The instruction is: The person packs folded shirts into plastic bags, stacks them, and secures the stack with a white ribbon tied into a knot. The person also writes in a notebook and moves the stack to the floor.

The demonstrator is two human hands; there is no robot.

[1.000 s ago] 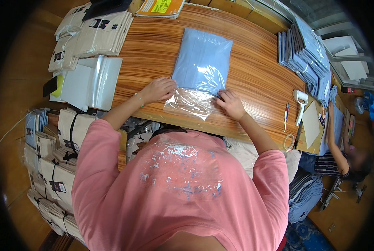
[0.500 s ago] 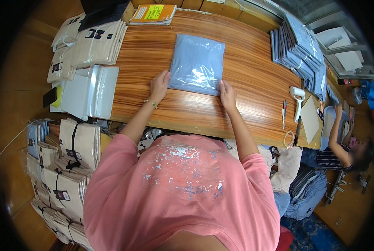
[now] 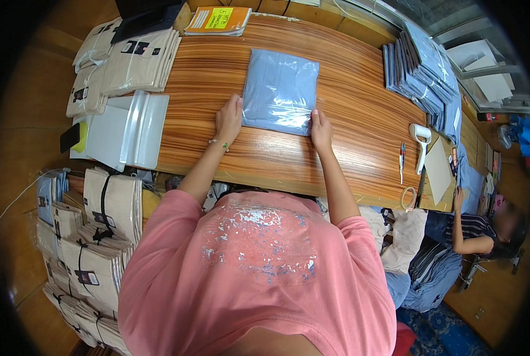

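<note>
Blue, squarish packet of folded cloth in clear plastic [image 3: 280, 89]. Lies flat on brown wood-grain table [image 3: 363, 127], between bare left hand [image 3: 229, 120] at left edge and bare right hand [image 3: 321, 130] at right edge; hands apart, cannot tell whether clamped.

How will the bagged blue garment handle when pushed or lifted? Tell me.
The bagged blue garment would probably slide, its plastic looking glossy. It may sag if lifted by one edge, looking softly folded. Rolling seems unlikely as it lies flat on the wood-grain table.
</note>
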